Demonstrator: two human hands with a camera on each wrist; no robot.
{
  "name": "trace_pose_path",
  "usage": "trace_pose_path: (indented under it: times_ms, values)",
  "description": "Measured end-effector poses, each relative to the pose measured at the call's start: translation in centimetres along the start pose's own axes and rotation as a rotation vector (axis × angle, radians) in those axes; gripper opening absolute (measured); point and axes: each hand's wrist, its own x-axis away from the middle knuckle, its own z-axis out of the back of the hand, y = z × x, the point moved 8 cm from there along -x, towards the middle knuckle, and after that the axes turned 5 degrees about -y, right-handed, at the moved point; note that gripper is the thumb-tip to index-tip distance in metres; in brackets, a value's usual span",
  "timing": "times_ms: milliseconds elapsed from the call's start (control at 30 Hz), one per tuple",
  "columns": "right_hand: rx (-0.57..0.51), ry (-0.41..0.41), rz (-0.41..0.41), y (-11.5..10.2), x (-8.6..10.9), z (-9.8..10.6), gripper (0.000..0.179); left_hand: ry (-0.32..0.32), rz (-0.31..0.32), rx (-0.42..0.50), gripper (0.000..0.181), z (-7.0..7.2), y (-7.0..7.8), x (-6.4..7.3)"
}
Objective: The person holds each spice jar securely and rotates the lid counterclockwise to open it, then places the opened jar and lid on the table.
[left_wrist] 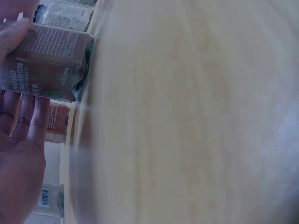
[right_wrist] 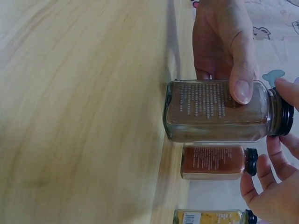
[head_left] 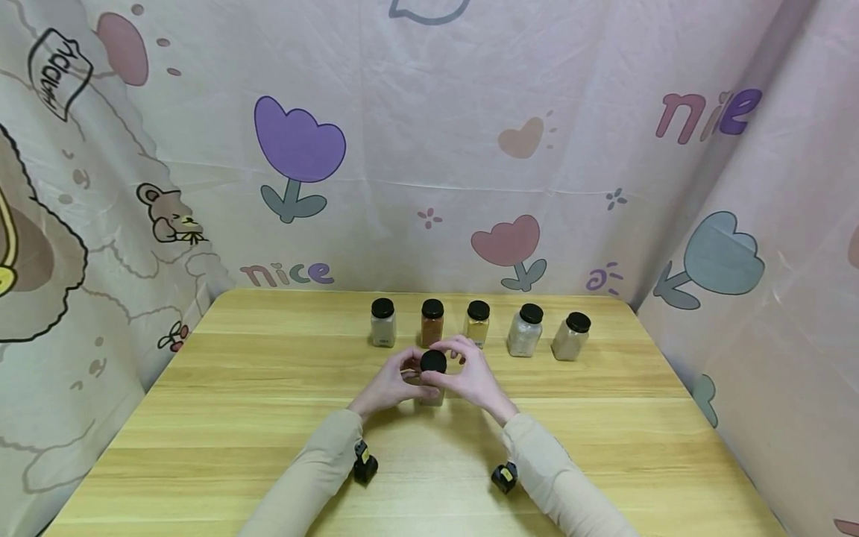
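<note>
A square glass jar of brown ground cinnamon (right_wrist: 210, 109) is upright in front of the person, with a black lid (head_left: 432, 361) on top. The left hand (head_left: 391, 384) grips the jar's body from the left, thumb on the near side and fingers behind, as the right wrist view shows. From the right, the right hand (head_left: 473, 374) pinches the lid's rim between thumb and fingers. Whether the jar's base touches the table cannot be told. Just behind stands a jar of reddish-brown spice (right_wrist: 212, 161).
Along the back of the wooden table (head_left: 221, 418) more black-lidded jars stand in a row: a pale one (head_left: 383, 332), a yellow one (head_left: 477, 330), a white one (head_left: 524, 337) and a beige one (head_left: 569, 343). A printed curtain (head_left: 416, 149) hangs behind.
</note>
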Motion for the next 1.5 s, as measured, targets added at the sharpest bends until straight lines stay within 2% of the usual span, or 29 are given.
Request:
trace_pose_path:
  times_ms: [333,633,933,1167,1333,1500]
  values:
    - [-0.027,-0.041,0.047,-0.38,0.03,-0.13,0.048,-0.008,0.012,0.005,0.048,-0.06,-0.18,-0.01]
    - [-0.029,-0.032,0.010,0.03,0.03,-0.22,0.051,-0.005,-0.009,0.001,0.046,0.02,-0.05,-0.02]
    - [-0.033,-0.050,0.044,-0.17,-0.02,-0.26,0.047,-0.008,0.000,0.001,0.047,-0.16,0.14,0.04]
    - [-0.053,-0.073,0.105,-0.42,0.11,-0.12,0.043,0.000,0.003,0.010,0.048,-0.20,0.07,0.02]
    - [-0.099,-0.102,0.133,-0.29,0.14,-0.15,0.042,-0.004,0.013,0.010,0.049,-0.15,0.09,0.14]
    - [-0.182,-0.148,0.098,0.04,0.22,-0.38,0.044,-0.013,0.026,0.005,0.052,-0.21,0.15,0.15]
